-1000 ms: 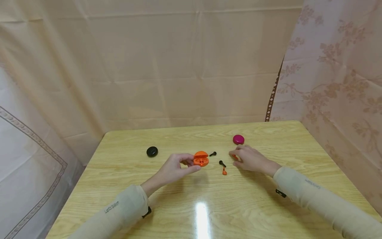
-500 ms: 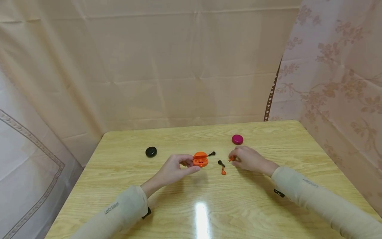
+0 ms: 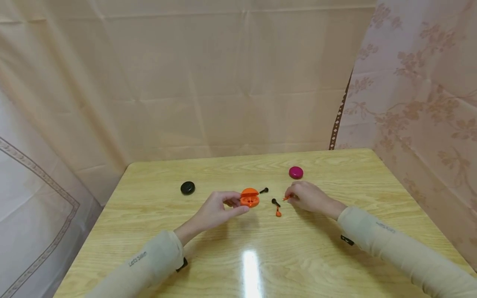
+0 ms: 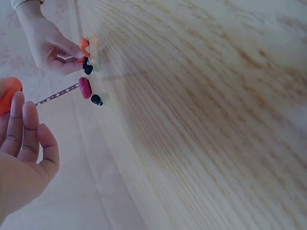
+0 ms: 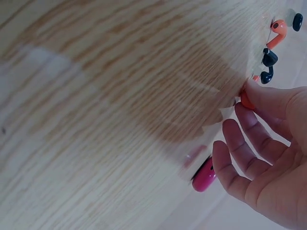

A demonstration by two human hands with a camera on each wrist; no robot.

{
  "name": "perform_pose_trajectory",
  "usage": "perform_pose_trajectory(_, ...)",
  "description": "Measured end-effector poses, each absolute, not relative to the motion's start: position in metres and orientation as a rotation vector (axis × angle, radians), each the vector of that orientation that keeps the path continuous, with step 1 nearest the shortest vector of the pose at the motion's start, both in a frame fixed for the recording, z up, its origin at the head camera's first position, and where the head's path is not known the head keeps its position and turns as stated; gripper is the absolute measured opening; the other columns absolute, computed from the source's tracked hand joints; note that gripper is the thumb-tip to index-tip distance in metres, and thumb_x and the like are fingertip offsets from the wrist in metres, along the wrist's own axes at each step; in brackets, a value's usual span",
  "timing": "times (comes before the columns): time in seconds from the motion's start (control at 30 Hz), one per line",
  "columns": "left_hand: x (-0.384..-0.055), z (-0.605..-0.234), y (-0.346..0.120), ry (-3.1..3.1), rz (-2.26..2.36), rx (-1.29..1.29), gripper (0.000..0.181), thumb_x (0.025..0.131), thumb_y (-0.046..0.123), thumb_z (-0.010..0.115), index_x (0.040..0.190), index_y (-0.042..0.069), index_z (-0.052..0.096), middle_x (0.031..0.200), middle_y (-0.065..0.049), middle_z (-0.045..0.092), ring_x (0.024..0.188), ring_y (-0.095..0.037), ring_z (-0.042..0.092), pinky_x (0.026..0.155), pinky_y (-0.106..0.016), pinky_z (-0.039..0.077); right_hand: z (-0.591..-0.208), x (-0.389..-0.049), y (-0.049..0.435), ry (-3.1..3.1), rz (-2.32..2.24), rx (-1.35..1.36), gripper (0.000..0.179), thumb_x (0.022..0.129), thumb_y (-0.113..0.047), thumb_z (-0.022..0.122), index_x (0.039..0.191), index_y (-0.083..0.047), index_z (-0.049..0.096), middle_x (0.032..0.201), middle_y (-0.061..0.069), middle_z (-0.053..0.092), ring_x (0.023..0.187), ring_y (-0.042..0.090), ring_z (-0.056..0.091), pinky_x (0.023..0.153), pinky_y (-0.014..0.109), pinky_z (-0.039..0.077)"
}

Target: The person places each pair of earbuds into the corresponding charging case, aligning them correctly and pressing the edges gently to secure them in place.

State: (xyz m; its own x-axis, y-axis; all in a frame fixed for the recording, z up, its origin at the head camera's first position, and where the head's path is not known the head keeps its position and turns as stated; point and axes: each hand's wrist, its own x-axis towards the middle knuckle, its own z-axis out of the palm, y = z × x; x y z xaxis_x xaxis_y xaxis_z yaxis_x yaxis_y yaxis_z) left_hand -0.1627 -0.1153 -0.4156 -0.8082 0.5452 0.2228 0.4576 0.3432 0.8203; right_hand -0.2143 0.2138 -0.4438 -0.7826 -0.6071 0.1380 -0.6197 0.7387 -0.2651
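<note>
My left hand (image 3: 215, 210) holds an orange earbud case (image 3: 249, 201) a little above the table, thumb in front and fingers behind. Its lid is raised and the hollows inside face me. To the right, my right hand (image 3: 310, 198) pinches an orange earbud (image 5: 246, 100) between thumb and index finger, low at the tabletop; the fingers hide part of it. Between the hands lie a second orange earbud (image 3: 278, 214), a black earbud (image 3: 275, 203) close to its stem, and another black earbud (image 3: 264, 190) near the case.
A closed magenta case (image 3: 296, 172) sits just beyond my right hand. Over on the left lies a round black case (image 3: 188, 188). The wooden table (image 3: 208, 265) ends at the back before a beige curtain (image 3: 223, 82).
The right fingers have tightened on the orange earbud and turned it so its stem points left, shifting slightly left. The left hand keeps holding the case in nearly the same place.
</note>
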Motion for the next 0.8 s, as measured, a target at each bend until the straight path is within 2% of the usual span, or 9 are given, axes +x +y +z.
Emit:
perform_pose_trajectory(0.27,-0.164,-0.416,-0.114,2.483,1.488,0.940,0.019,0.093,0.030,0.077,0.106,0.015,0.076,0.090,0.008,0.072,0.082,-0.012,0.066,0.078,-0.040,0.054,-0.442,-0.213,0.213,-2.886,0.520,1.018,0.011,0.088,-0.004,0.078,0.099,-0.005,0.077,0.094,0.003,0.074,0.086,0.019,0.068,0.076,0.039,0.057)
perform_pose_trajectory(0.57,-0.167,-0.417,-0.113,2.474,1.490,0.927,0.020,0.092,0.030,0.078,0.107,0.016,0.076,0.090,0.008,0.072,0.082,-0.013,0.066,0.079,-0.041,0.054,-0.438,-0.213,0.211,-2.870,0.591,1.058,0.011,0.092,-0.005,0.075,0.103,-0.004,0.075,0.096,0.003,0.075,0.087,0.018,0.071,0.077,0.038,0.058)
perform_pose_trajectory(0.67,-0.167,-0.416,-0.112,2.477,1.491,0.915,0.019,0.092,0.026,0.078,0.107,0.015,0.076,0.091,0.008,0.072,0.083,-0.013,0.066,0.079,-0.041,0.053,-0.436,-0.211,0.210,-2.846,0.604,1.074,0.011,0.092,-0.006,0.075,0.103,-0.004,0.074,0.096,0.002,0.074,0.087,0.017,0.070,0.076,0.036,0.058)
perform_pose_trajectory(0.8,-0.166,-0.416,-0.111,2.474,1.506,0.905,0.018,0.092,0.020,0.078,0.108,0.012,0.076,0.092,0.005,0.072,0.083,-0.016,0.066,0.076,-0.042,0.054,-0.431,-0.209,0.207,-2.795,0.641,1.093,0.011,0.094,-0.005,0.073,0.104,-0.004,0.072,0.092,0.001,0.072,0.081,0.012,0.068,0.069,0.030,0.057)
